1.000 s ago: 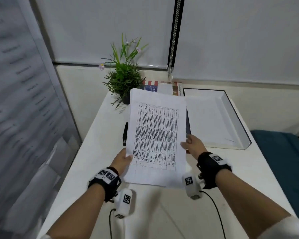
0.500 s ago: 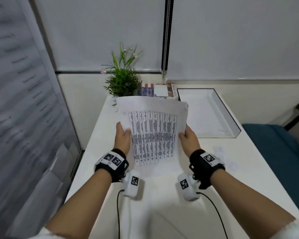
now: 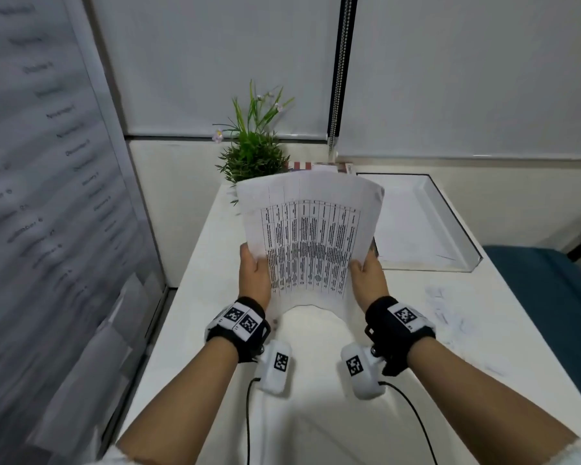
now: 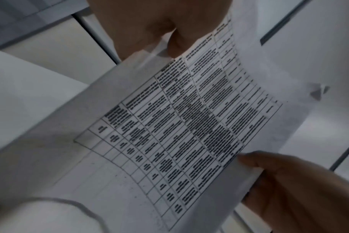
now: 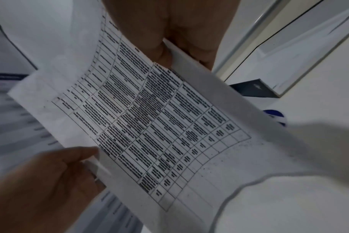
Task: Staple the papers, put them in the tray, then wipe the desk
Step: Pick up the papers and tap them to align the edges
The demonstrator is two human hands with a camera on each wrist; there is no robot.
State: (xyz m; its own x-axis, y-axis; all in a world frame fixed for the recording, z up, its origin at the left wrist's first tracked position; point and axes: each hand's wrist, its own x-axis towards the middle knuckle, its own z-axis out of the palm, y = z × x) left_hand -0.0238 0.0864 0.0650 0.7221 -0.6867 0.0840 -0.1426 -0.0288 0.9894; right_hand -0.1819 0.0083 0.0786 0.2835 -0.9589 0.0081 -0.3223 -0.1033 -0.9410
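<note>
Both grips pinched the papers (image 3: 307,236), left hand (image 3: 255,275) and right hand (image 3: 369,278) on opposite edges; best tapped square on the table (image 3: 316,414) below before stapling.

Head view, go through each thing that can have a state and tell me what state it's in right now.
papers: lifted off the desk, bowed, held at both side edges.
left hand: grips the papers' left edge.
right hand: grips the papers' right edge.
tray: on the desk, open-topped, a sheet inside.
potted plant: upright behind the papers.
</note>
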